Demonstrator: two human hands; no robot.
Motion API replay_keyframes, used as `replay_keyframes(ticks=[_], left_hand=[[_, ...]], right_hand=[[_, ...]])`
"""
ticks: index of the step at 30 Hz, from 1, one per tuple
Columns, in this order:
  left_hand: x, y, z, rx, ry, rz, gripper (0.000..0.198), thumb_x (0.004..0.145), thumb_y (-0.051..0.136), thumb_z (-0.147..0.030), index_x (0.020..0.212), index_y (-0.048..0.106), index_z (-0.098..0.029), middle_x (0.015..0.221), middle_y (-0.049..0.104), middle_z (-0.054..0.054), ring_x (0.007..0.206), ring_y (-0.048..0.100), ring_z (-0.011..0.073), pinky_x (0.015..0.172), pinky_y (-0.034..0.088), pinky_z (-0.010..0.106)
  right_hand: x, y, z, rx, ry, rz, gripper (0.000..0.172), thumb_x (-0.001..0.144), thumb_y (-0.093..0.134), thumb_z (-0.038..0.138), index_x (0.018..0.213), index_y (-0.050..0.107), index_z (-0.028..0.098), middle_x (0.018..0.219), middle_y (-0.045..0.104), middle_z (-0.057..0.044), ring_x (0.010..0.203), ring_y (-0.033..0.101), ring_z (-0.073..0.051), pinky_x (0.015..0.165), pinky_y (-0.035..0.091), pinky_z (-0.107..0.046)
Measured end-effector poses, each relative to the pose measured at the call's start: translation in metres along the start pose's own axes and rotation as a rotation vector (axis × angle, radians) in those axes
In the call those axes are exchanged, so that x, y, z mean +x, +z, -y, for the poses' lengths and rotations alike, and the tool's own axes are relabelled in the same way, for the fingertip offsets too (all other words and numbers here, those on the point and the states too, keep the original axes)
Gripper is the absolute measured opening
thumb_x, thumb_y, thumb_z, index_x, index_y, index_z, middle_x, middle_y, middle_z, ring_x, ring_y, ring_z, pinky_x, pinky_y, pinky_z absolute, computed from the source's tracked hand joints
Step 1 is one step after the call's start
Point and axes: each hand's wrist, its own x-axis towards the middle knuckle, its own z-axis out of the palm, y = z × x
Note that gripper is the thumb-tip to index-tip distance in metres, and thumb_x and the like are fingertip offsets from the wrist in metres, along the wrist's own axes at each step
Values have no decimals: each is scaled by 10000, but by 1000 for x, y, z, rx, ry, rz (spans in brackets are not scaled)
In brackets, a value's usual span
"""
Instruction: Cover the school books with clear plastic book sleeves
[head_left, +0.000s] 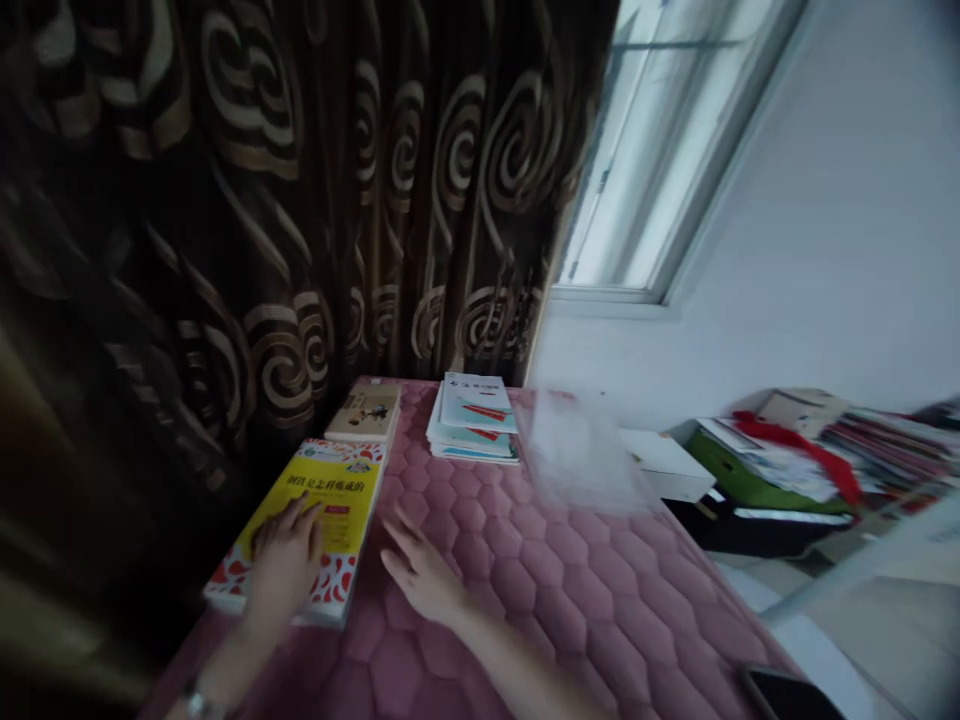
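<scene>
A thick book (352, 515) with a yellow cover and a red-and-white patterned border lies on the pink quilted surface (517, 580). My left hand (289, 550) rests flat on its cover, fingers stretched out and somewhat blurred. Just right of that book, my right hand (424, 570) hovers over or touches the quilt with its fingers apart, holding nothing; which of the two I cannot tell. Behind the yellow book is a beige book (365, 412) with a small dark picture. Farther right sits a stack of thin white booklets (474, 415) with red and blue on their covers.
A dark patterned curtain (405, 180) hangs along the left and back. Clear plastic (577, 450) lies at the back right edge. A dark phone-like object (787, 693) is at the front right. Beyond stand a white box (667, 465) and piled papers (892, 445).
</scene>
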Motion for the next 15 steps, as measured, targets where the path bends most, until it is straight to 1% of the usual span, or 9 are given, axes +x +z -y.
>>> replay_keyframes(ticks=[1,3,4,5,7,9,11,13,15], left_hand=[[-5,2,-9,-22,24,-71,418,880,368,-249,1116,707,-192,1334,604,141,1189,578,328,1037,418,514],[-17,10,-38,-108,158,-90,413,878,375,-266,1117,711,-242,1280,644,104,1167,592,310,1057,415,501],[-22,16,-56,-162,240,-40,414,871,383,-256,1126,708,-285,1247,667,76,1153,603,291,1050,433,485],[-25,23,-77,-209,338,59,410,870,401,-260,1144,698,-331,1247,669,47,1149,609,273,1041,452,468],[-25,38,-118,-234,420,205,411,878,411,-265,1173,682,-358,1321,626,26,1215,574,260,1042,461,457],[-15,54,-152,-196,389,275,412,878,420,-254,1196,677,-303,1402,561,44,1266,537,267,1058,445,462],[-1,70,-172,-134,348,296,430,883,423,-249,1250,647,-237,1450,508,84,1283,522,285,1068,423,485],[11,86,-178,-91,324,281,447,891,420,-253,1289,617,-201,1463,485,113,1291,515,294,1087,390,508],[18,99,-173,-87,323,262,454,903,407,-274,1304,604,-197,1460,486,117,1310,497,285,1113,351,513]], right_hand=[[-12,-19,-8,-82,16,-7,511,944,470,362,1430,460,204,1566,311,-81,1417,335,-220,1159,314,-411],[-39,-57,-28,-290,61,-33,456,900,512,259,1346,565,184,1530,378,-105,1394,373,-259,1155,314,-450],[-53,-74,-39,-388,86,-44,431,883,516,217,1302,607,183,1483,452,-107,1398,365,-273,1160,298,-476],[-65,-90,-50,-465,107,-66,412,871,516,191,1263,639,192,1432,518,-99,1398,361,-283,1162,283,-501],[-85,-115,-67,-536,139,-83,392,880,493,179,1232,661,218,1369,584,-71,1374,400,-271,1150,305,-506],[-98,-130,-78,-531,140,-95,400,907,459,192,1260,640,234,1369,586,-44,1347,440,-236,1145,329,-474],[-104,-134,-83,-510,125,-118,420,919,436,194,1297,611,239,1393,564,-28,1343,446,-210,1154,325,-449],[-105,-133,-83,-495,123,-143,433,913,433,185,1307,603,247,1407,549,-22,1352,435,-206,1158,317,-451],[-105,-130,-82,-476,135,-151,435,904,443,184,1300,609,256,1405,551,-20,1355,431,-213,1155,320,-457]])
